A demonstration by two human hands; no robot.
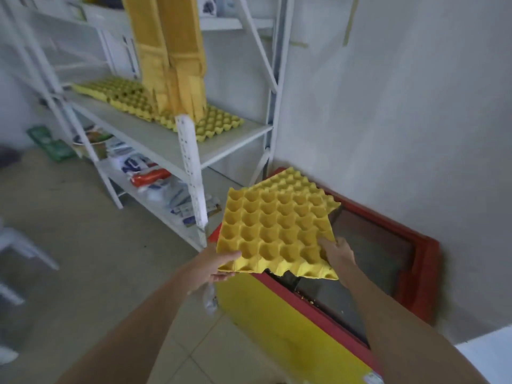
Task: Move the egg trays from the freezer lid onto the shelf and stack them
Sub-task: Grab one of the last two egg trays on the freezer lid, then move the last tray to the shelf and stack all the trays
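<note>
Head view. Both hands grip one yellow egg tray (277,225), raised above the freezer lid (374,245) and tilted, cups facing up. The left hand (213,268) clasps the tray's near-left corner: thumb on top of the rim, fingers curled beneath. The right hand (336,254) clasps the near-right edge, fingertips (322,242) pressed into a cup, the remaining fingers hidden under the tray. A second tray (291,176) shows just beyond the held one, on the far side from the fingers; whether the two touch cannot be told. The lid is dark glass in a red frame, lying below and to the right of the right hand. The shelf (155,137) stands well beyond the left hand's fingers; a row of yellow trays (216,123) lies along its middle level, with tall yellow stacks (171,51) rising from the row.
</note>
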